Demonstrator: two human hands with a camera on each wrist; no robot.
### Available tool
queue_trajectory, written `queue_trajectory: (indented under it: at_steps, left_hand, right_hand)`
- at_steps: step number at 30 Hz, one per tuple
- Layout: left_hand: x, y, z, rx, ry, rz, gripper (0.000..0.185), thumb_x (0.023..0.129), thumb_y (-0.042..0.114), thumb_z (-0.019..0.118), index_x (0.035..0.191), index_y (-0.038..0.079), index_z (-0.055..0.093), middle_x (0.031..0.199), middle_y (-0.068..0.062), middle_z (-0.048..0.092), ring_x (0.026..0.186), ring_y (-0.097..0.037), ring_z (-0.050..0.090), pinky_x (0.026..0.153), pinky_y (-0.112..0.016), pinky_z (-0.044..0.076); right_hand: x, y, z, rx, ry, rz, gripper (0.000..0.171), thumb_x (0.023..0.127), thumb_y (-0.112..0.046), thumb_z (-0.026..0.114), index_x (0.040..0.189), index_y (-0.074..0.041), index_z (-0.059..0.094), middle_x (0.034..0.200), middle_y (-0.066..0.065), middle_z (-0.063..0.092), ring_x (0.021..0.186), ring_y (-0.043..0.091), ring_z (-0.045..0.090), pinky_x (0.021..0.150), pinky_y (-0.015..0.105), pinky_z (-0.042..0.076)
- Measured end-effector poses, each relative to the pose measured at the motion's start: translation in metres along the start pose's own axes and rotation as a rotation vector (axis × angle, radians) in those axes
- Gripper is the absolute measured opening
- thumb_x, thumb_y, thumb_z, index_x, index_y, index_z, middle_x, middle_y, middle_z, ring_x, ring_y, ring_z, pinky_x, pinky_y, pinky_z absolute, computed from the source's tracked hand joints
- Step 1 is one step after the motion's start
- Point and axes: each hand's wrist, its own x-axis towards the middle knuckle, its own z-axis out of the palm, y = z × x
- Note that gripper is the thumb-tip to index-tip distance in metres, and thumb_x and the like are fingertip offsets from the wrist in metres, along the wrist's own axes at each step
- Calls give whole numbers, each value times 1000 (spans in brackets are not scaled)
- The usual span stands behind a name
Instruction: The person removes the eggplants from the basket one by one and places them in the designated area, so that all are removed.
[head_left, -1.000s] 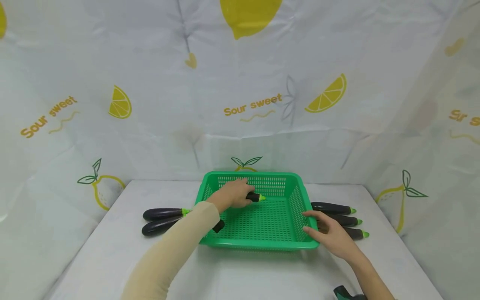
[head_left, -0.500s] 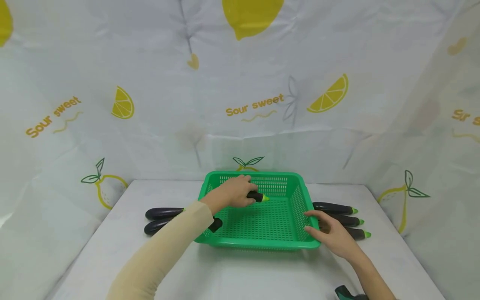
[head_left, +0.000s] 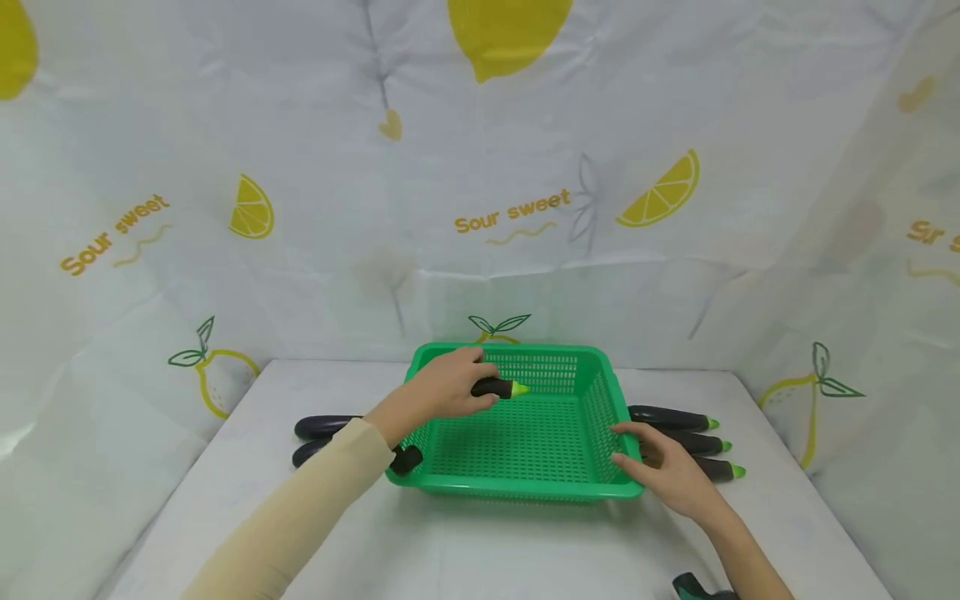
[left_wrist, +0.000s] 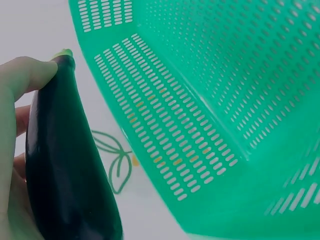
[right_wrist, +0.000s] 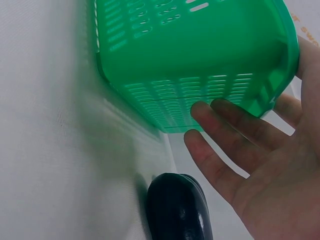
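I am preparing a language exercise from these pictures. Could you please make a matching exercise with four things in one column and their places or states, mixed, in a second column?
Things:
1. left hand
2. right hand
3. green basket
4. three eggplants

Places or states:
A. lie on the table right of the basket
B. grips an eggplant over the basket
C. stands in the middle of the table
D. open, at the basket's right wall

Pairs: 1-B, 2-D, 3-C, 4-A

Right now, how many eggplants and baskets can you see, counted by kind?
Eggplants: 6. One gripped in the left hand over the basket (held eggplant), two left of the basket, three to its right.
Green baskets: 1 (green basket).
Total: 7 things.
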Motion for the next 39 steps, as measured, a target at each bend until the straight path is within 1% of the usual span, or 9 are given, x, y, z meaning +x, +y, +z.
queue_trajectory:
  at_steps: [3,8,10,12,15,20,27,33,39]
  left_hand:
    - [-9,-4,1,-19,41,19,33,101,38,63,126,17,69,98,-2,52,76,-15,44,64,-29,41]
    - [-22,-7,0,-62,92,20,34,101,37,63,127,16,69,100,-3,54,79,-15,45,66,-30,43]
    - [-28,-6,-1,-67,115,22,34,101,37,63,126,16,69,101,-3,55,81,-15,46,67,-30,43]
    - [-34,-6,-2,-66,142,30,33,101,37,63,125,15,69,101,-4,55,81,-16,46,67,-31,43]
    - [-44,-7,-2,-62,189,40,31,101,35,64,123,14,70,100,-4,55,81,-16,46,64,-30,43]
    - [-60,-13,0,-64,248,32,31,101,35,64,123,14,70,100,-3,55,78,-14,46,62,-27,44]
    - [-82,-23,3,-76,306,-36,32,99,35,67,122,13,72,98,-1,56,77,-12,47,64,-27,45]
    - [-96,-31,1,-79,337,-86,33,97,39,70,119,14,72,97,-1,55,77,-13,46,64,-28,44]
    - [-112,-43,4,-84,385,-129,31,96,34,72,118,12,72,95,-1,53,75,-12,45,62,-29,43]
  right_hand:
    - [0,0,0,4,-4,4,45,100,-30,68,139,-10,58,140,20,57,122,42,59,94,55,50]
    - [1,0,1,4,-4,-1,45,100,-30,68,139,-10,58,141,20,56,124,43,58,95,56,50]
    - [1,0,1,-1,0,1,45,100,-30,68,139,-11,58,140,19,57,124,42,59,95,53,51]
    - [1,0,0,2,1,7,45,99,-30,69,139,-11,58,140,19,57,123,42,59,95,53,51]
    - [2,0,1,11,-3,13,46,99,-30,69,139,-10,58,140,21,56,121,42,60,93,51,52]
    - [1,1,1,14,-2,9,46,100,-30,68,139,-8,57,141,23,56,122,43,59,94,54,51]
    - [1,1,1,5,6,4,46,100,-29,68,139,-8,58,141,22,56,124,45,57,96,59,49]
    - [1,2,2,12,10,16,47,100,-29,68,139,-7,57,142,24,55,123,46,58,95,58,50]
    - [2,3,3,5,15,19,48,99,-30,69,139,-6,57,142,26,54,122,45,59,94,55,51]
